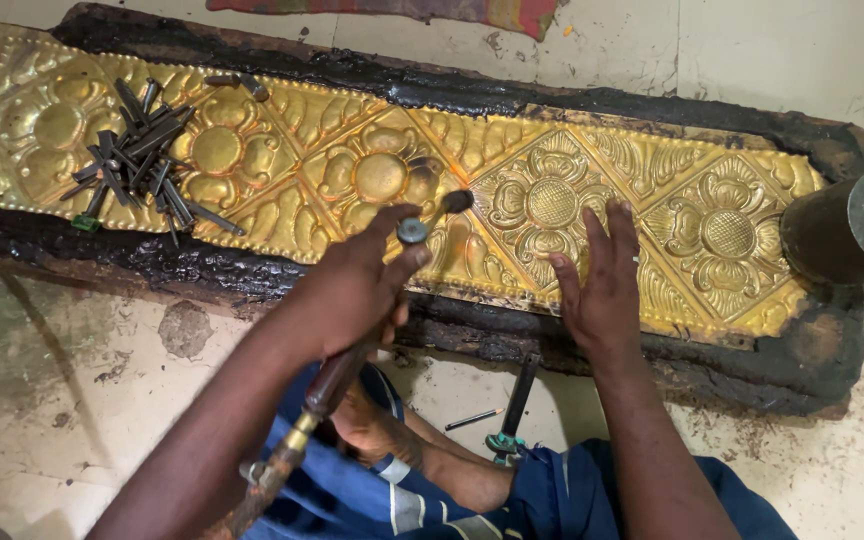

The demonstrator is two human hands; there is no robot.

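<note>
A long embossed brass sheet [552, 200] with flower and diamond patterns lies on a black pitch-covered board [512, 345] on the floor. My left hand [352, 290] grips a gas torch [317, 395] by its dark handle. The torch's nozzle [457, 200] points over the middle of the sheet, and I see no flame. My right hand [602, 285] rests flat on the sheet near its front edge, fingers apart, holding nothing. It lies just right of the nozzle.
A pile of several dark metal punches [142, 150] lies on the sheet's left end. A metal cylinder [852, 225] stands on the board's right end. A thin rod [474, 420] and a dark tool [517, 405] lie on the floor by my blue-clothed legs [572, 500].
</note>
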